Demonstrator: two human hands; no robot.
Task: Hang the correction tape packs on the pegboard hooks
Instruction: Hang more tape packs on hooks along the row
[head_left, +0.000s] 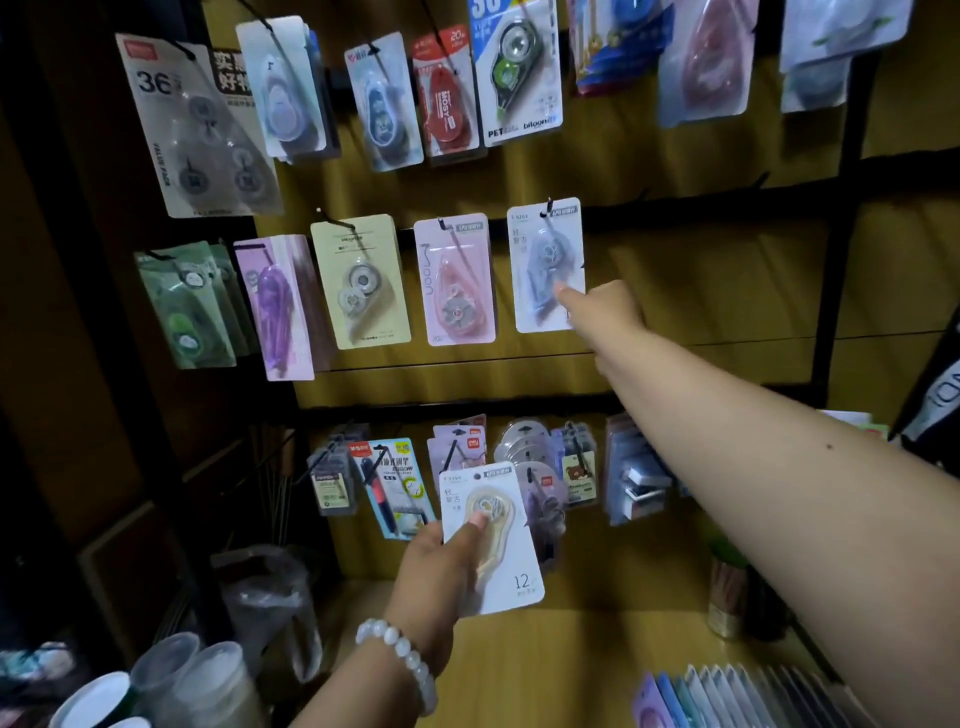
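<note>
Yellow-brown backing board (701, 291) crossed by black rails (701, 200), hooks loaded with carded stationery in three rows. Lighting dim; edges of the view blurred.

Your left hand (441, 566) is low, in front of the bottom row. It grips a white correction tape pack (498, 551), thumb curled over the yellowish blister, other fingers hidden behind the card. The pack is tilted slightly, hang hole at top, "12" printed near its lower corner. It is not on any hook. A bracelet of pale beads (402, 660) sits on that wrist.

Your right hand (605, 306) is stretched out to the middle row. Its fingers touch the lower right of a grey-blue pack (545, 260) that hangs on a black hook (548, 207). Whether the fingers pinch the card or only press on it: cannot tell, the hand is seen from behind.

Same row, leftward: a pink pack (454, 280), a cream pack (358, 280), a purple pack (275, 306), green packs (187, 306). Right of the grey-blue pack the rail carries bare hooks (761, 181).

Lower right corner: a fanned row of more carded packs (727, 696) lying on the counter (545, 665). Lower left: clear plastic cups (171, 680).
</note>
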